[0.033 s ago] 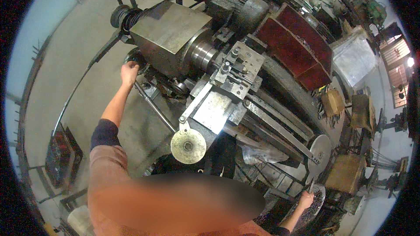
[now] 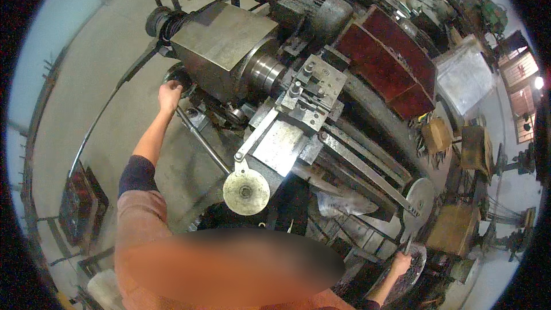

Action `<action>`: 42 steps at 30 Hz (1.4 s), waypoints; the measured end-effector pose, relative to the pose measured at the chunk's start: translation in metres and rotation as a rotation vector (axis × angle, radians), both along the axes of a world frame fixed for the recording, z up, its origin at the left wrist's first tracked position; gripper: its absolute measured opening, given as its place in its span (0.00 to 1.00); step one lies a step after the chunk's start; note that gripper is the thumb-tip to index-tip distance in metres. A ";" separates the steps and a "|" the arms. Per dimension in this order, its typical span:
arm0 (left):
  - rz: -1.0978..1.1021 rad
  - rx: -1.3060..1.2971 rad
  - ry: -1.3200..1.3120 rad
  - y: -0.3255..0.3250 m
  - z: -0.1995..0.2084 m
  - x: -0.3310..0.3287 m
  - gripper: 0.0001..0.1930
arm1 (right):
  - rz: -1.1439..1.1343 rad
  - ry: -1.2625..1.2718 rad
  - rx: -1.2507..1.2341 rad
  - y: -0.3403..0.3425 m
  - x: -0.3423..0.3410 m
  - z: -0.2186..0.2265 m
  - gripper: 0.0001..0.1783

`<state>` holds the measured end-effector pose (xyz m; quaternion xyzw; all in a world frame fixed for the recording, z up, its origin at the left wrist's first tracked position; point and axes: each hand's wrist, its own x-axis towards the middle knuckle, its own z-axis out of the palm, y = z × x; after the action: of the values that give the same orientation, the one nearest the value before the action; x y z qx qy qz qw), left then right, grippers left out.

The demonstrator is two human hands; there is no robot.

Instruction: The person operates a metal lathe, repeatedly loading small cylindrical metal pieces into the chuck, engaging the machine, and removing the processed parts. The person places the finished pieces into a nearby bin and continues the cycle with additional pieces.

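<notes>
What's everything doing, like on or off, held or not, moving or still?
Right hand: closed around the metal handle
Left hand: at the dark wheel, grip unclear
Yellowish disc: not held
Light on the right: glowing
Spindle: turning or still, can't tell

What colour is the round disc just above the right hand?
The round disc is pale metallic grey, seen best in the head view.

Your view is moderately lit. Note the bright light (image 2: 538, 82) at right, beside a glowing window (image 2: 515, 70). Glare whitens the metal plate (image 2: 278, 148) before you. Straight edges bow toward the dark rim; blur obscures the area nearest you.
</notes>
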<state>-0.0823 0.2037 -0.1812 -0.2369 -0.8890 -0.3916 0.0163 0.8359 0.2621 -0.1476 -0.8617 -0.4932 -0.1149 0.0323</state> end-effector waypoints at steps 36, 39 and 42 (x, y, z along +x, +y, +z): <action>-0.351 -0.602 0.386 -0.070 -0.056 0.023 0.20 | 0.308 0.480 0.283 -0.026 -0.123 0.019 0.22; -0.383 -0.713 0.346 -0.053 -0.072 0.009 0.22 | 0.415 0.552 0.364 -0.017 -0.132 0.028 0.21; -0.565 -0.826 0.459 -0.045 -0.070 -0.015 0.18 | 0.428 0.688 0.302 -0.019 -0.142 0.029 0.20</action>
<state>-0.0976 0.1588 -0.2516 -0.5325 -0.8441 0.0623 0.0097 0.6944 0.2436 -0.1182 -0.7135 -0.5991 0.1174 0.3439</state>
